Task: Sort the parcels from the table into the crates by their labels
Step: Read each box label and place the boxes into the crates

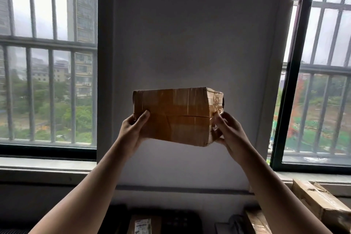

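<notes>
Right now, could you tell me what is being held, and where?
A taped cardboard parcel: left hand grips its lower left corner, right hand its right end.

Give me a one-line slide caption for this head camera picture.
The left hand and right hand hold a taped cardboard parcel up before the wall between two barred windows.

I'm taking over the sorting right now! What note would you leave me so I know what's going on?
Left hand: grips the box at its left end.
Right hand: grips its right end.
Box: held up before the wall; no label shows on the faces toward the camera.
Others: taped parcel at lower right, labelled parcel at the bottom edge.
Done: cannot tell; no crate is clearly in view.
Left: find this box's label, crate it, then the rest.
</notes>
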The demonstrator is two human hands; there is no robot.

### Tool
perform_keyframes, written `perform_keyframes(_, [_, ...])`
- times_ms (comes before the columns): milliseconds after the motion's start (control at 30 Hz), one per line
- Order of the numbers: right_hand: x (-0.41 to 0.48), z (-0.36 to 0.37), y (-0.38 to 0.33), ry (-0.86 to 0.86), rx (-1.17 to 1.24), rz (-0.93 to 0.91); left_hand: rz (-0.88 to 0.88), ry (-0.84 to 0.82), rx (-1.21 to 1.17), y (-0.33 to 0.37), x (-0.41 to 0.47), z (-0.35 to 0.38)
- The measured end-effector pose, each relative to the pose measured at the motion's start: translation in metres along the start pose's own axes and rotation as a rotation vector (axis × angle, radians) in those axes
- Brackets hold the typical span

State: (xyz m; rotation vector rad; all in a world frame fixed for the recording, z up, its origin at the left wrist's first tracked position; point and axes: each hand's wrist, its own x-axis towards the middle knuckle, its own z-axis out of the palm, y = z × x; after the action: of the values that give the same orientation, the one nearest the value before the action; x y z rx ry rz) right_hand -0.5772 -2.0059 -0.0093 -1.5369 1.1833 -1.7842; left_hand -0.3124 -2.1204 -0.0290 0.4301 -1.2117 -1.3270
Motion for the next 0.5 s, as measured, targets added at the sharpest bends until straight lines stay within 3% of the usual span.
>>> perform_keyframes(200, [0.000,0.011,0.004,0.110,-0.021,-0.151,0.038,0.102,0.288,-0.005,0.007,0.012])
perform_keyframes(400, [0.006,0.027,0.023,0.254,-0.227,-0.223,-0.116,-0.154,0.185,-0.001,0.003,0.040])
perform_keyframes(500, [0.002,0.031,0.023,0.277,-0.273,-0.251,-0.013,-0.252,0.191,-0.004,0.005,0.040])
